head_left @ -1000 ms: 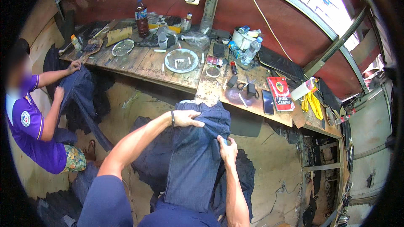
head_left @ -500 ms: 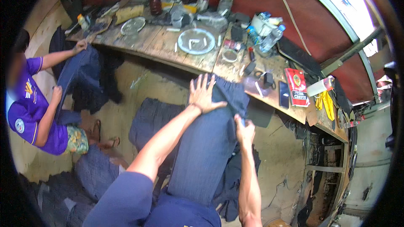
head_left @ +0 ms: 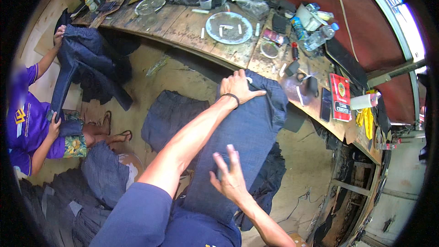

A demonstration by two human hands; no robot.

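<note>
Dark denim garment [head_left: 249,132] lies under both hands — left hand [head_left: 238,87], right hand [head_left: 230,178] — fingers spread flat.

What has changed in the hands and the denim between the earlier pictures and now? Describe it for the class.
The left hand has slid up the dark denim jeans to their top end by the wooden workbench, lying flat. The right hand has left the upper edge, moved down the cloth and now has its fingers spread over it. The jeans remain stretched out in front of the person; the co-worker's hands still hold other denim.
</note>
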